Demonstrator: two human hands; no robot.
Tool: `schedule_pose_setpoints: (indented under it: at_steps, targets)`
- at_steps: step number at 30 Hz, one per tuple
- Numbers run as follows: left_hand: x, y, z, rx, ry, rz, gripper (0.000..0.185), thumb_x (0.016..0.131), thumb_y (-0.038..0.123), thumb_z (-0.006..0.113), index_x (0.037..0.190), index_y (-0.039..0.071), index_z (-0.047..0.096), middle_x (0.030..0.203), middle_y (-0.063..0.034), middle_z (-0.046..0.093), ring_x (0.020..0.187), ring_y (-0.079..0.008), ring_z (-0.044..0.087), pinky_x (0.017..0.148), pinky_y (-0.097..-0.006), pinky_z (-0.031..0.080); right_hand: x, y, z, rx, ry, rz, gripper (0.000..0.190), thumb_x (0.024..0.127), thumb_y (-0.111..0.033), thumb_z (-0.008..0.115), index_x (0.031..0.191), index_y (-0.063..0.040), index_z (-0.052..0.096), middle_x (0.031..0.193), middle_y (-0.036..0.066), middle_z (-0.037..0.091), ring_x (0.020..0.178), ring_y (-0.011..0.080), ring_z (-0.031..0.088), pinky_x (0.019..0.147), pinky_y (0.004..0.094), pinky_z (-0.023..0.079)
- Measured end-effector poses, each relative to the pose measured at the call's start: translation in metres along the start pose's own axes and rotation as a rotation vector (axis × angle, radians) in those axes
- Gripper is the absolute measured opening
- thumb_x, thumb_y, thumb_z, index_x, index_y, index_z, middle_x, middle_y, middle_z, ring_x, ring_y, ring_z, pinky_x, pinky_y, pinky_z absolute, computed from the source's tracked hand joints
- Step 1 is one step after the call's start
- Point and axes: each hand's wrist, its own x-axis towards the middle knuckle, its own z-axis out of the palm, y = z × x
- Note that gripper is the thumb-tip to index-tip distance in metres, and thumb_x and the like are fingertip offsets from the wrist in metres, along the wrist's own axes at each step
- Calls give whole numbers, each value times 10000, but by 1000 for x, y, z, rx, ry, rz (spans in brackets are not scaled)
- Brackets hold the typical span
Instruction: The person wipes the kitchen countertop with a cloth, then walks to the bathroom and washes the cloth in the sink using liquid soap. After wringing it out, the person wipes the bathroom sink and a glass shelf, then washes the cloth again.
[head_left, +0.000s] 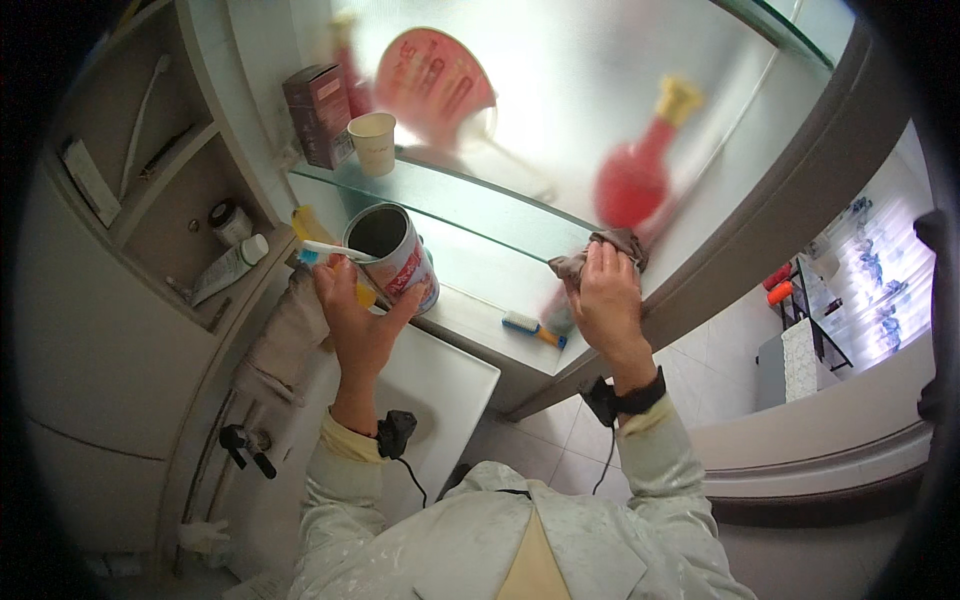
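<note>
My left hand (366, 322) grips an empty-looking printed metal can (409, 270) by its side, with a white toothbrush (337, 250) with blue bristles lying across the fingers by the can's rim. A yellow object (306, 225) shows behind that hand; its kind is unclear. My right hand (609, 300) presses a crumpled grey-brown cloth (600, 251) onto the right end of a glass shelf (480, 206). Below the shelf a blue and yellow brush (534, 328) with pale bristles lies on the white ledge. A paper cup (373, 146) and a dark red box (319, 116) stand at the shelf's left end.
Behind the shelf, a frosted pane shows a red fan (435, 86) and a red bottle (637, 176). Left, wall cubbies (176, 176) hold a tube (225, 270), a small jar (231, 222) and another toothbrush (142, 112). A towel (285, 345), a black faucet handle (247, 450) and a white basin (450, 367) are below.
</note>
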Motion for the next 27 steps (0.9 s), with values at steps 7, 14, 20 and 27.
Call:
schedule_pose_setpoints:
  at_steps: [7,14,20,27]
  targets:
    - [10,8,10,2,26,41,649,670,340,839,1090,-32,511,1125,-145,413,1070,-259,448,912,-415,427,67,-59,37,349,-75,-189,382,827,-288,638,1037,24,567,1043,171,592,1005,323,572,897,420,458]
    - [29,20,40,1,33,80,669,670,304,848,1141,-62,545,1243,-167,412,1156,-268,460,977,-381,441,86,-88,49,308,-127,-198,418,862,-228,531,1174,47,565,1156,216,595,1123,337,563,960,428,441]
    - [39,16,71,-6,54,134,686,655,337,859,1130,-57,558,1234,-166,437,1150,-285,464,970,-394,441,21,-10,8,-58,-222,56,448,889,-239,524,1148,126,551,1104,233,611,986,329,611,826,404,491]
    - [54,18,127,110,44,253,633,633,387,860,1059,-8,608,1193,-142,458,1121,-295,453,963,-430,395,-41,6,-47,164,-216,-79,340,806,-16,584,1134,72,568,1078,197,618,976,301,618,863,379,513]
